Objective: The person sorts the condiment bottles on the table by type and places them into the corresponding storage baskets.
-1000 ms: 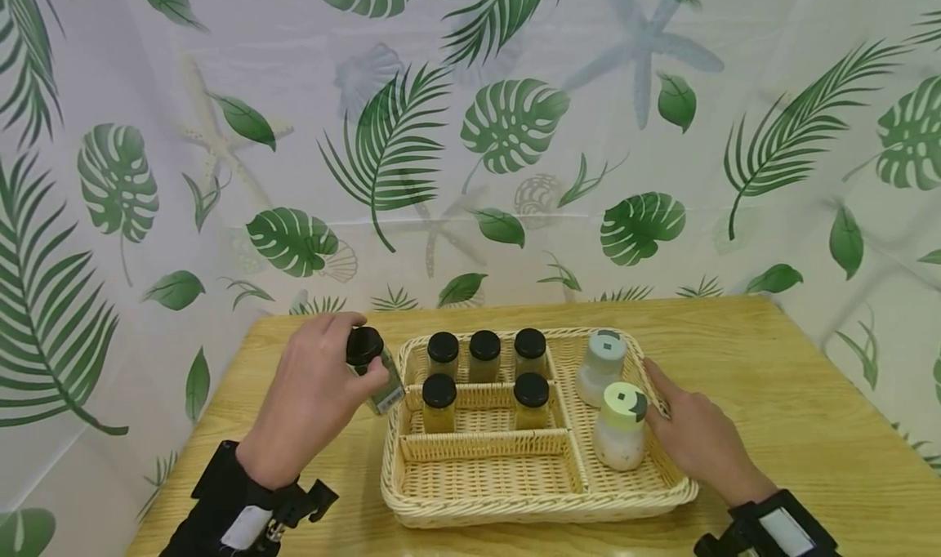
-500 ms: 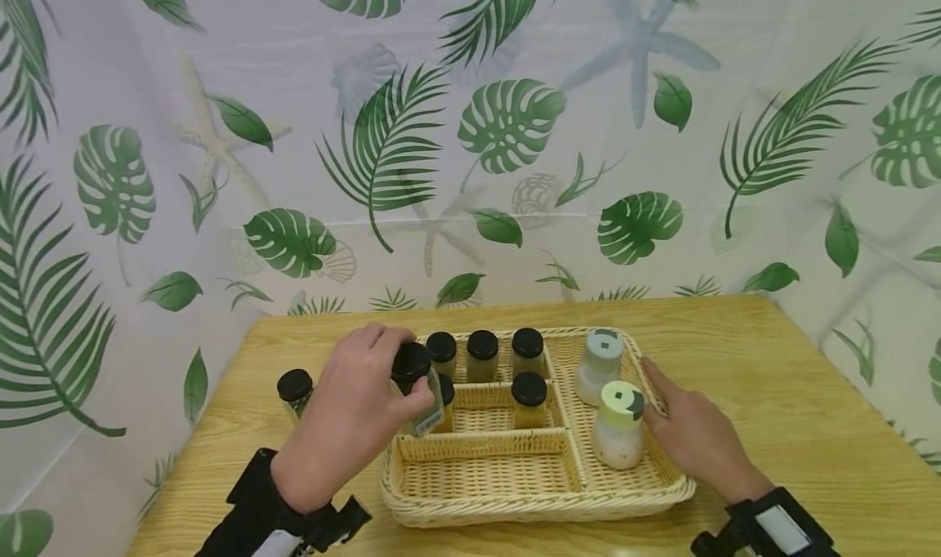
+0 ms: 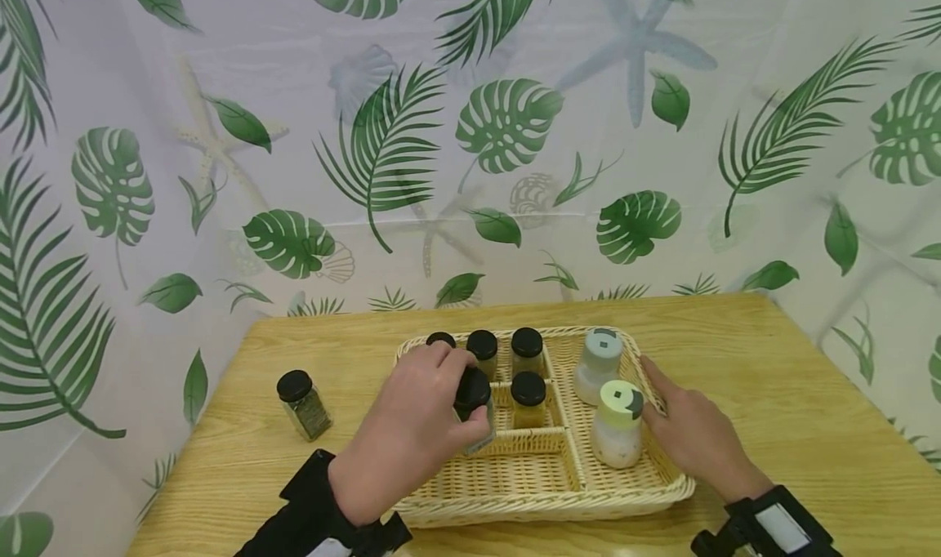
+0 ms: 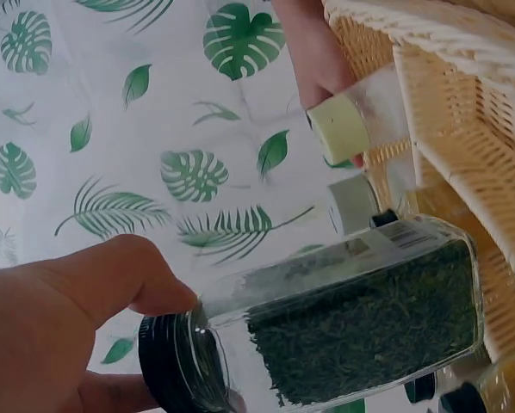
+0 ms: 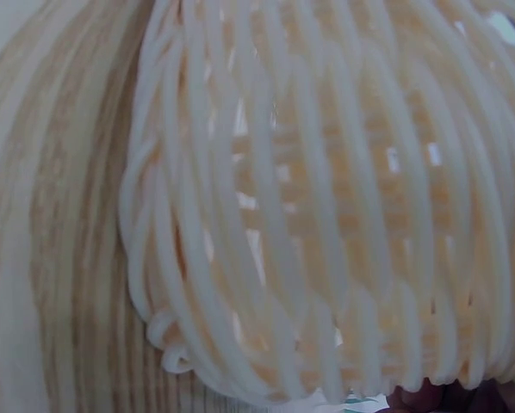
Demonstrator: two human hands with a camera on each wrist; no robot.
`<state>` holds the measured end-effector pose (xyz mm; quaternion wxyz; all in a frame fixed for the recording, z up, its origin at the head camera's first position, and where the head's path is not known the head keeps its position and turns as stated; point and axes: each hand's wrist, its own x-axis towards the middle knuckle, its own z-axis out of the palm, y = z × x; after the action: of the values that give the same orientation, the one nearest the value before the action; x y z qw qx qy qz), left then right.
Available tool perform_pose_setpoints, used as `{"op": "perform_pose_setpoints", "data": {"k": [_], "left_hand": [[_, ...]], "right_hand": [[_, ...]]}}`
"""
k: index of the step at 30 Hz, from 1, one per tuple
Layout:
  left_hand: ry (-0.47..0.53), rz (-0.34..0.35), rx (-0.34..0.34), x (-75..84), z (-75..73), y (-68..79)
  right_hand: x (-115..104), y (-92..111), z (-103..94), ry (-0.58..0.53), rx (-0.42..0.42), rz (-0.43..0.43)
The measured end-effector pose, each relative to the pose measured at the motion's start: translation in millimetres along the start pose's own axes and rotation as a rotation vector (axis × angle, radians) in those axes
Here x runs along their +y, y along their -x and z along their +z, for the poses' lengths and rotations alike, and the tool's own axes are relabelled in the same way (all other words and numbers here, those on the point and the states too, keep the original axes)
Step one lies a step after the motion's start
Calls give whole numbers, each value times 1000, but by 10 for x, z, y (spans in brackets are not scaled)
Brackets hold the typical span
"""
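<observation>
My left hand (image 3: 412, 430) pinches a glass spice jar (image 4: 361, 318) by its black lid, thumb on one side. Dark green dried herbs fill the jar, held tilted over the middle and front compartments of the wicker basket (image 3: 559, 508). My right hand (image 3: 694, 438) grips the basket's right rim; in the right wrist view the woven side (image 5: 326, 198) fills most of the picture. A yellow-filled jar (image 3: 528, 398) stands in the middle compartment. Behind it are black-lidded jars (image 3: 482, 346) in the back compartment, the leftmost partly hidden by my left hand.
A second herb jar (image 3: 304, 406) stands on the wooden table (image 3: 764, 361) left of the basket. The basket's right compartment holds a grey-lidded shaker (image 3: 599, 365) and a yellow-green-lidded shaker (image 3: 618, 426). A leaf-print cloth (image 3: 515, 238) hangs behind the table.
My left hand has carried the herb jar rightward from the basket's left edge to over its compartments, uncovering the jar on the table. The right hand stays on the rim.
</observation>
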<state>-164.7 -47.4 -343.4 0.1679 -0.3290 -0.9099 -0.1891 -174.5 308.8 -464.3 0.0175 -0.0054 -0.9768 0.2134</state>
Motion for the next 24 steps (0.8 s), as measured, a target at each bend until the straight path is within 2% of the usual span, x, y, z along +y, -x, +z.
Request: {"op": "perform_pose_setpoints", "data": {"k": [6, 14, 24], "left_hand": [[-13, 76, -89, 132, 97, -82], [7, 107, -263, 229, 288, -192], [-62, 169, -276, 306, 545, -261]], "right_hand": [[12, -3, 6, -3, 2, 8], [10, -8, 19, -15, -19, 24], [10, 5, 11, -20, -16, 24]]}}
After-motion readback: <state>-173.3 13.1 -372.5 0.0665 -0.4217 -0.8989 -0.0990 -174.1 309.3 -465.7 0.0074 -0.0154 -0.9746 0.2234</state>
